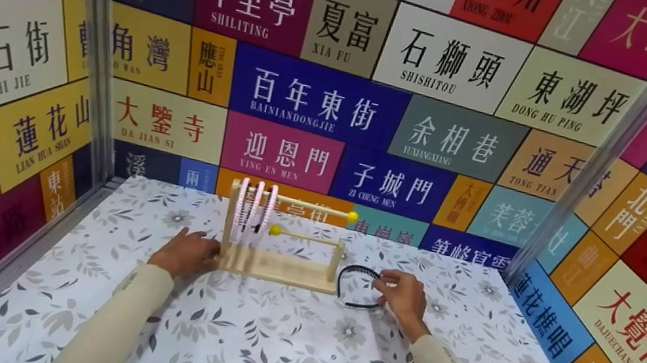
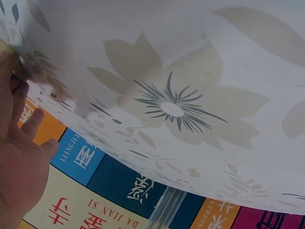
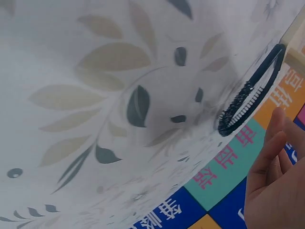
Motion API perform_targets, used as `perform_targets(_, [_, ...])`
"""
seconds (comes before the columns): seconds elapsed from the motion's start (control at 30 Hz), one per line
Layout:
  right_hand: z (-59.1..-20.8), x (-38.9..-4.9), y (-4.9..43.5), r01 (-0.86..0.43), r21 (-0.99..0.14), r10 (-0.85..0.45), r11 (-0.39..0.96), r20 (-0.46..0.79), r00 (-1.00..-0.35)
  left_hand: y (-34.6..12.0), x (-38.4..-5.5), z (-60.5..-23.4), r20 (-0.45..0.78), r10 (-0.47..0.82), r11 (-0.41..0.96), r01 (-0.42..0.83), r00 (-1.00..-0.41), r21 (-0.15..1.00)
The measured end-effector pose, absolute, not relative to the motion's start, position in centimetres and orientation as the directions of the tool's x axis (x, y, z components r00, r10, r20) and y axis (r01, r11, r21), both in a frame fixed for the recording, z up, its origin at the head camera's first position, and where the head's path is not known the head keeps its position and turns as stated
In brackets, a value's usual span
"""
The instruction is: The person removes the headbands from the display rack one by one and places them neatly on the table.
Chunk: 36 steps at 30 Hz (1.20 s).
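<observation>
A pale wooden stand [image 1: 281, 269] with two horizontal rods, each ending in a yellow ball [image 1: 352, 216], stands on the table. Several pink hoops [image 1: 271, 209] with ridged edges hang on the upper rod near the left upright. At the stand's left end, my left hand [image 1: 187, 254] holds the base with its fingertips; the other fingers are loosely bent in the left wrist view. A black toothed headband [image 3: 248, 90] lies right of the stand. My right hand [image 1: 403, 295] is beside it, overlapping its right side in the head view; the right wrist view shows its fingertips just short of it.
A white cloth with a leaf and flower print covers the table [image 1: 268, 345]. Behind and to both sides rise walls of coloured panels [image 1: 319, 94] with lettering. Clear vertical corner posts [image 1: 609, 145] stand at the left and right back corners.
</observation>
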State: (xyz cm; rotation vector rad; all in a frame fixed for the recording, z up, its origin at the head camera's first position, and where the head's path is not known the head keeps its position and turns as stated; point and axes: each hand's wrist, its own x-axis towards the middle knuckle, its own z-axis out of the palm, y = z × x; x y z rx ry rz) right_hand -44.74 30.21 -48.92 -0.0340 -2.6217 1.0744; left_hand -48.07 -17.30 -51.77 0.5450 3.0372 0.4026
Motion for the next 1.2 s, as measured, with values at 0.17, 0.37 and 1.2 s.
perform_targets(0.17, [-48.4, -45.1, 28.8, -0.166, -0.688, 0.081, 0.706, 0.313, -0.946, -17.3, -48.2, -51.8, 0.018, 0.356, 0.899, 0.348, -0.934, 0.266])
perform_targets(0.37, [-47.2, -45.0, 26.9, -0.244, -0.674, 0.032, 0.697, 0.369, -0.929, -17.4, -48.6, -52.2, 0.018, 0.337, 0.904, 0.328, -0.942, 0.276])
perform_targets(1.2, [-45.6, -45.2, 16.5, -0.399, -0.618, -0.187, 0.677, 0.380, -0.906, -17.3, -48.6, -52.3, 0.028, 0.311, 0.914, 0.307, -0.950, 0.266])
